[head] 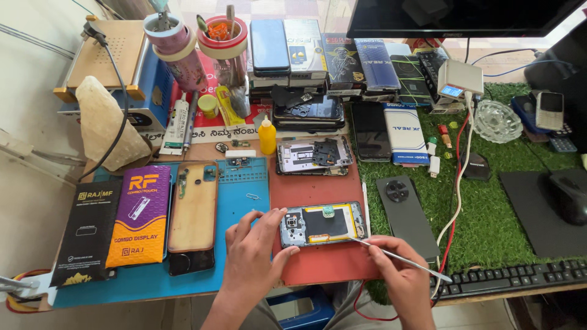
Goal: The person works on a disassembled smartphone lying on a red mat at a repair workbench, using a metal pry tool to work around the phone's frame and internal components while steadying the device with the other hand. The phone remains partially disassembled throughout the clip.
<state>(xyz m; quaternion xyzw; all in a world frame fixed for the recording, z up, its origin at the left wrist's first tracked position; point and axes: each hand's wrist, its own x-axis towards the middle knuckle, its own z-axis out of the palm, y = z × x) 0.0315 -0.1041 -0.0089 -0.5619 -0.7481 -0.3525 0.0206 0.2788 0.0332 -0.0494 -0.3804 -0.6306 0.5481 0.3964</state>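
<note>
At the bottom centre of the frame the left hand (254, 250) rests on the red mat (312, 189), its thumb and fingers spread and pressed against the left end of an opened phone (322, 223) that lies flat with its back cover off, so the inner parts, a yellow-edged frame and the camera block at the left end show. The right hand (400, 275), at the lower right of centre, is closed around thin metal tweezers (391, 255), whose tip reaches up-left to the phone's lower right corner; whether the tip touches it is hard to tell. Left of the red mat lies a blue mat (244, 189), and on it a tan phone back cover (194, 208) lies lengthwise, with a purple and orange box (140, 217) and a black box (88, 229) just beside it at the left. Above the opened phone, near the middle of the frame, a second stripped phone (312, 156) lies on the red mat, with a small yellow bottle (267, 135) standing just to its left. To the right, on a patch of green artificial grass (483, 208), lies a dark phone back (406, 217) with a round camera ring, near the right hand. A black keyboard (513, 278) runs along the lower right edge of the counter, and a black mouse (567, 195) sits on a dark pad at the far right. Stacked phone boxes (330, 58) line the top centre.
</note>
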